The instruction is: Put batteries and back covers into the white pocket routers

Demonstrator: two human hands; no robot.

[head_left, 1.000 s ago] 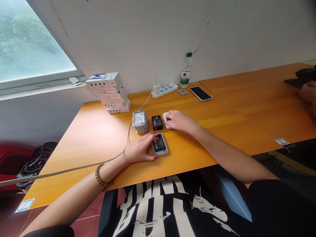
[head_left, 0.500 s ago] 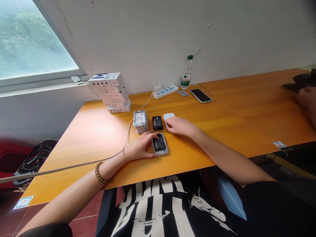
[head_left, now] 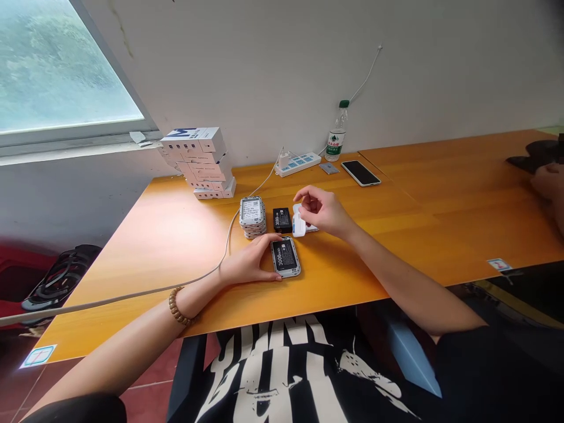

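Observation:
On the wooden table lies a white-framed device [head_left: 285,257] with a black 3000mAh battery in it. My left hand [head_left: 253,258] grips its left edge between thumb and fingers. My right hand [head_left: 321,210] pinches a thin white cover [head_left: 299,223], tilted up above the table, with its inner side partly showing. Another white piece lies partly hidden under my right hand. Black batteries [head_left: 282,220] sit between the cover and a stack of white-framed devices [head_left: 252,216], whose top one shows a printed label.
Stacked white boxes [head_left: 196,161] stand at the back left. Along the wall are a power strip [head_left: 299,164], a bottle [head_left: 336,138] and a phone [head_left: 361,173]. A cable [head_left: 154,292] crosses the left side. Another person's hand [head_left: 549,185] is at the far right.
My right hand has lifted a white cover off the table and tilted it up. My left hand stays at the device, its fingers now at the edge instead of over the battery.

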